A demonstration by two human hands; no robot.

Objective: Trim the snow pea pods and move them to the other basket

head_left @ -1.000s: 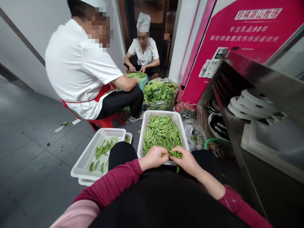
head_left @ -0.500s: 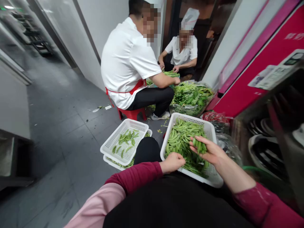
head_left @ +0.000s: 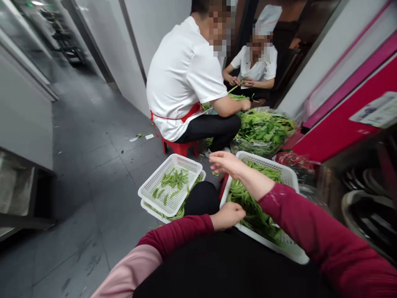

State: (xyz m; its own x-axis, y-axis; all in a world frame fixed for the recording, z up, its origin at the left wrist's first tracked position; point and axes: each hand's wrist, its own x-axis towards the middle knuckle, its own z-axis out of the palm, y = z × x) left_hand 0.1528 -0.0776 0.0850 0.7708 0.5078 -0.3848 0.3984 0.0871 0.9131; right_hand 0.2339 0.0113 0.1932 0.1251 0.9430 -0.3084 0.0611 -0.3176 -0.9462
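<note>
My left hand [head_left: 228, 215] is closed at the near left edge of the right-hand white basket [head_left: 291, 176]; what its fingers pinch, if anything, is too small to make out. Green pods and leaves [head_left: 260, 215] fill much of that basket. Above its far left corner, my right hand [head_left: 228, 164] reaches leftward with its fingers extended and no pods visible in it. To the left, a shallower white basket [head_left: 144, 192] holds a small pile of green pods [head_left: 175, 179] and rests on another basket with pods in it.
A person in white [head_left: 176, 78] sits on a red stool [head_left: 180, 147] ahead. Another person [head_left: 256, 70] crouches beyond, handling a green stem. Leafy greens [head_left: 263, 126] lie in a plastic bag. Crockery and a red panel [head_left: 341, 136] are at right.
My right hand has moved left and away from the pods in the basket, and the pods it held are no longer visible. The view has shifted, and the far person's hands are raised.
</note>
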